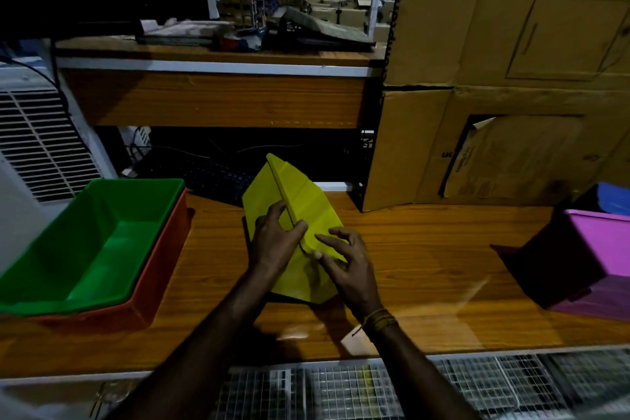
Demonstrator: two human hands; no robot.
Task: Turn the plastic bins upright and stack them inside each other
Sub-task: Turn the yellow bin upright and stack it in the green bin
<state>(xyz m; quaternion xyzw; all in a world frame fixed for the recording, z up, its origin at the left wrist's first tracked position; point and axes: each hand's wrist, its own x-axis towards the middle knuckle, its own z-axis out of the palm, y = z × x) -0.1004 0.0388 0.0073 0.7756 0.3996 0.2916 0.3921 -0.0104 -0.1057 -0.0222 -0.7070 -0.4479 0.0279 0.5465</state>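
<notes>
Nearest, a blurred wire grid (pixel 443 382) runs below the tabletop's front edge, and what lies under it is too smeared to read; both forearms rise from the bottom of the view, the right wrist wearing thread bands (pixel 380 320). The left hand (pixel 276 242) is curled around the raised edge of the yellow bin (pixel 300 201), thumb on 1 side and fingers on the other; the right hand (pixel 347 266) is half spread, its fingertips pressing on the yellow wall just beside the left hand. The yellow bin is tilted on the middle of the wooden tabletop (pixel 426 256), its opening turned away and hidden. To the left the green bin (pixel 102 235) sits upright, nested inside the red bin (pixel 153 286), both cut off by the frame's left edge. At the right the purple bin (pixel 593 259) lies tipped on its side, cropped by the frame, with bare wood between it and the yellow bin. Behind stand cardboard boxes (pixel 511 78) and a dark shelf (pixel 218 54) whose contents are unclear.
</notes>
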